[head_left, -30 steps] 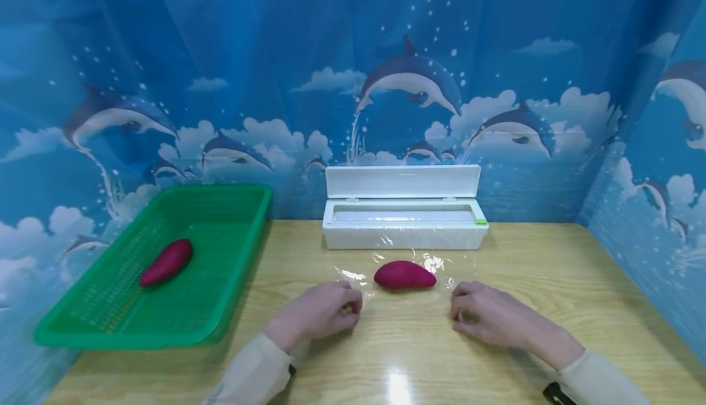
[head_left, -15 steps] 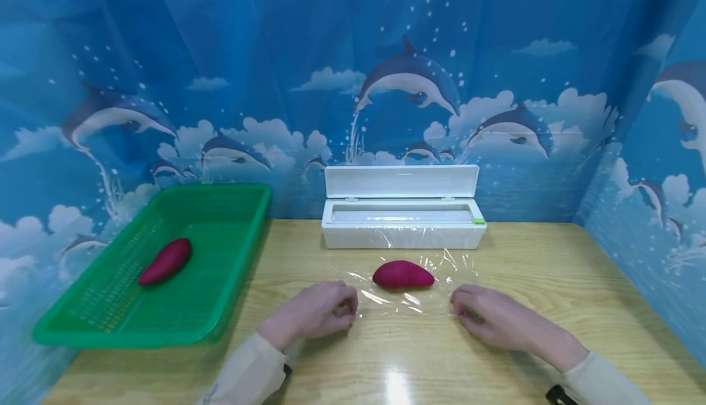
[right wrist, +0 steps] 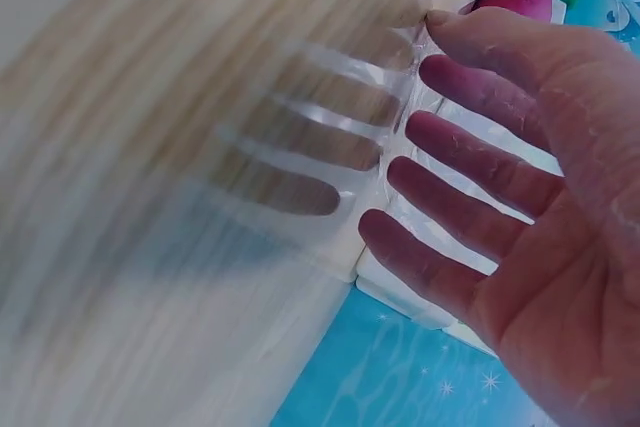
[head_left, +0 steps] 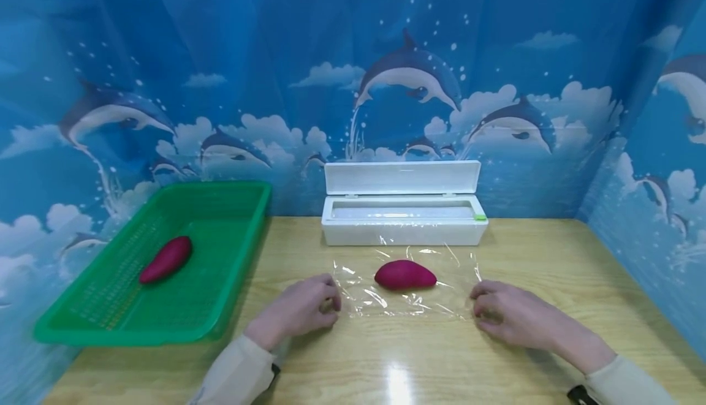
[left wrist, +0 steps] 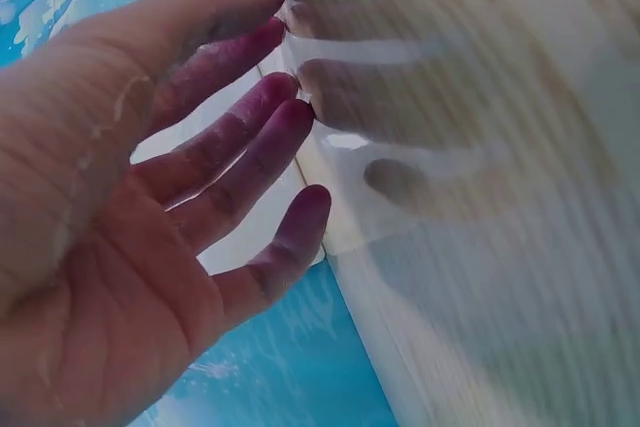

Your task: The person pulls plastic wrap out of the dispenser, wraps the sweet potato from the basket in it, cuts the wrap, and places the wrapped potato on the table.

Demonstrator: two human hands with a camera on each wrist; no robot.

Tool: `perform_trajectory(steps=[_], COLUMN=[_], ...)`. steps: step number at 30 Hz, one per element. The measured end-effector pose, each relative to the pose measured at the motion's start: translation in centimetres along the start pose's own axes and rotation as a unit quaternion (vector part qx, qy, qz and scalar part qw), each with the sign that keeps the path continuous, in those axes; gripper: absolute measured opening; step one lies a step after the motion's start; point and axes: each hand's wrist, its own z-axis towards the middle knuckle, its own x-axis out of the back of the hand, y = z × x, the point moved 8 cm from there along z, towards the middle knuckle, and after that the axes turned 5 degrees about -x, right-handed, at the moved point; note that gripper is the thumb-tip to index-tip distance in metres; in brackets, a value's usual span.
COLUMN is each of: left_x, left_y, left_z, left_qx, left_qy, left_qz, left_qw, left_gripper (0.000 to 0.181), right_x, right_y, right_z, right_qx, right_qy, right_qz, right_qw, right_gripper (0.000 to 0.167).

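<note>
A purple-red sweet potato (head_left: 405, 275) lies on a sheet of clear cling film (head_left: 375, 298) spread over the wooden table. Behind it stands a white cling film dispenser (head_left: 399, 234) with its lid raised. My left hand (head_left: 298, 308) is at the film's left front corner, fingers loosely bent, fingertips down at the tabletop. At the right front corner, my right hand (head_left: 510, 312) has its fingertips by the film's edge. In the right wrist view, the thumb and spread fingers of the right hand (right wrist: 530, 212) are apart. The left hand (left wrist: 150, 217) also shows separated fingers in its wrist view.
On the left sits a green plastic basket (head_left: 223, 282) holding a second sweet potato (head_left: 167, 260). A blue dolphin-print curtain (head_left: 298, 56) closes off the back and right side. The wooden table (head_left: 551, 252) extends to both sides of the film.
Both hands have moved apart, the left one leftward and the right one rightward. The film's front part now lies wider and flatter. The sweet potato on it has stayed in place.
</note>
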Motion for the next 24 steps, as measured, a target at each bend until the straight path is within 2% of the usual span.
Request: perform_trajectory(steps=[5, 8, 15, 18, 21, 24], left_x=[0.3, 0.4, 0.7, 0.8, 0.8, 0.8], left_y=[0.4, 0.4, -0.7, -1.1, -1.5, -1.8], left_z=[0.0, 0.1, 0.1, -0.1, -0.3, -0.3], left_qx=[-0.037, -0.042, -0.013, -0.001, 0.008, 0.019], left_qy=[0.018, 0.022, 0.020, 0.022, 0.025, 0.025], left_qz=[0.032, 0.029, -0.052, -0.080, -0.097, -0.108], left_qw=[0.9987, 0.9984, 0.9984, 0.9966, 0.9949, 0.9937], left_gripper=[0.006, 0.005, 0.003, 0.004, 0.005, 0.005], right_x=[0.1, 0.1, 0.0, 0.0, -0.1, -0.2], right_y=[0.0, 0.1, 0.6, 0.8, 0.9, 0.9], right_z=[0.0, 0.0, 0.1, -0.1, -0.2, -0.1], right_qx=[0.017, 0.006, -0.029, -0.038, -0.047, -0.049], right_qy=[0.007, 0.008, 0.004, -0.002, -0.003, 0.003], right_qz=[-0.001, 0.007, 0.047, 0.042, 0.034, 0.028], right_qw=[0.9998, 0.9999, 0.9985, 0.9984, 0.9983, 0.9984], right_gripper=[0.018, 0.019, 0.019, 0.014, 0.020, 0.016])
